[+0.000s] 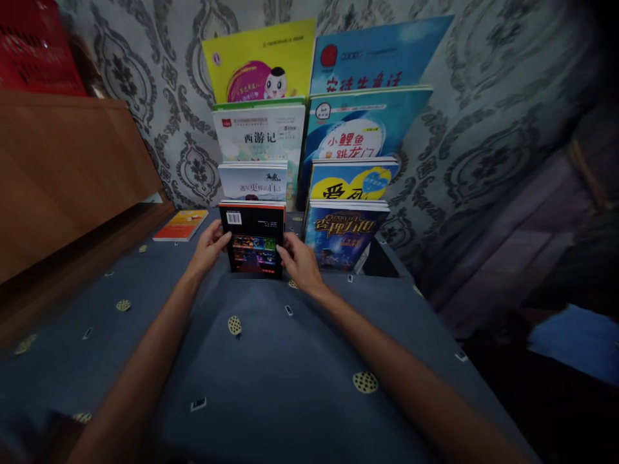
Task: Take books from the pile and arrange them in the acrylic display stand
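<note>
Between my two hands stands a small black book (256,222), upright, with a barcode at its top left and colourful pictures lower down. My left hand (211,243) grips its left edge, and my right hand (298,261) grips its right edge. Directly behind it rise a pale book with a landscape cover (254,183), a taller white-green book (261,132) and a yellow book (261,61). To the right is a second row, with a dark blue book (343,238) in front, then a yellow-blue one (351,183), a teal one (370,125) and a blue one (377,55).
An orange book (181,225) lies flat to the left of my left hand. The surface wears a dark blue patterned cloth (261,386). A wooden panel (72,180) borders the left side, and patterned wallpaper (164,58) backs the books. Blue fabric (575,341) lies at the right.
</note>
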`<state>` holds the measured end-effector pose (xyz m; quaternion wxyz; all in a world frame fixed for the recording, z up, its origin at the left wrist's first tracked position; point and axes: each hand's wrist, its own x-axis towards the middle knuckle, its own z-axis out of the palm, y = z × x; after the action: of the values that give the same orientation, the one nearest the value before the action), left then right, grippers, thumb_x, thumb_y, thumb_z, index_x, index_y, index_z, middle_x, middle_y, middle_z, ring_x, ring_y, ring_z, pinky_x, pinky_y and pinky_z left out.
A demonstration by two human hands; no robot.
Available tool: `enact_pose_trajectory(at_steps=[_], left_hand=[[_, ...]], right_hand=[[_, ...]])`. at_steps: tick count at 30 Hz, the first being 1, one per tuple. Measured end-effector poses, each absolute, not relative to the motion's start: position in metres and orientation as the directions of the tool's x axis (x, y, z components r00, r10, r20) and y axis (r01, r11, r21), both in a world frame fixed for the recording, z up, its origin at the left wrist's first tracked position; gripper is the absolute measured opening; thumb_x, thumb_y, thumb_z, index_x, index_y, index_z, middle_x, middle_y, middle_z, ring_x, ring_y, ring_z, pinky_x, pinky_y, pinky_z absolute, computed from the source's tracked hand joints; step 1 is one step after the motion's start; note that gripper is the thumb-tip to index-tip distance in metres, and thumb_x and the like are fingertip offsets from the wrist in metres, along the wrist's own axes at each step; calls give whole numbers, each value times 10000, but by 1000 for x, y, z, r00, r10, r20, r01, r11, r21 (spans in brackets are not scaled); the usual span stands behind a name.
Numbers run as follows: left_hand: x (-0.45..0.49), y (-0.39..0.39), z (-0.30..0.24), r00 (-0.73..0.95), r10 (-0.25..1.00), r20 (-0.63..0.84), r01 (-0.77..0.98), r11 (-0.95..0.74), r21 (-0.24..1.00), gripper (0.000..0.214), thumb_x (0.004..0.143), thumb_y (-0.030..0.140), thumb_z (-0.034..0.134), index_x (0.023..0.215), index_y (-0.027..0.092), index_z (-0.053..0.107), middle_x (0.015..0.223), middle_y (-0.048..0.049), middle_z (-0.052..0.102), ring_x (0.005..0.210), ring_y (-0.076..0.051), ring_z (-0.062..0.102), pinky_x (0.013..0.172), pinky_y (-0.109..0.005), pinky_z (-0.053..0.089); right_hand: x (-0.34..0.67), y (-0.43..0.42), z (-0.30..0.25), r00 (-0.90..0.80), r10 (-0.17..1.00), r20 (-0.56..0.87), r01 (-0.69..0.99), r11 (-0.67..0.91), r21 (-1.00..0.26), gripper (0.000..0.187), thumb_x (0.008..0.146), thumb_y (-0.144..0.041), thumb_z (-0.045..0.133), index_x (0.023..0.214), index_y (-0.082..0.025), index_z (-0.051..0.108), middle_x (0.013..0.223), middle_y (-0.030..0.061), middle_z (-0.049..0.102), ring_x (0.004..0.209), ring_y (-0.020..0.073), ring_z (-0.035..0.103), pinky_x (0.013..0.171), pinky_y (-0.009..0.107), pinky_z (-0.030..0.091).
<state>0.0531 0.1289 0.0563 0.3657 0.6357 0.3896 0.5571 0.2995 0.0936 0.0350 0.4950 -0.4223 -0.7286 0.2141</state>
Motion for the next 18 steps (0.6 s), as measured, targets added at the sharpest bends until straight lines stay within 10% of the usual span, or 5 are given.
enact_pose_trajectory(at_steps=[18], left_hand=[[60,131,42,56,888,457,96,-460,883,433,781,546,736,1037,209,642,848,-19,671,704,-143,558,569,-233,402]], right_hand=[[305,98,31,-172,816,552,433,566,-701,45,953,-263,491,910,-262,483,722,-12,551,691,198,622,614,304,447]])
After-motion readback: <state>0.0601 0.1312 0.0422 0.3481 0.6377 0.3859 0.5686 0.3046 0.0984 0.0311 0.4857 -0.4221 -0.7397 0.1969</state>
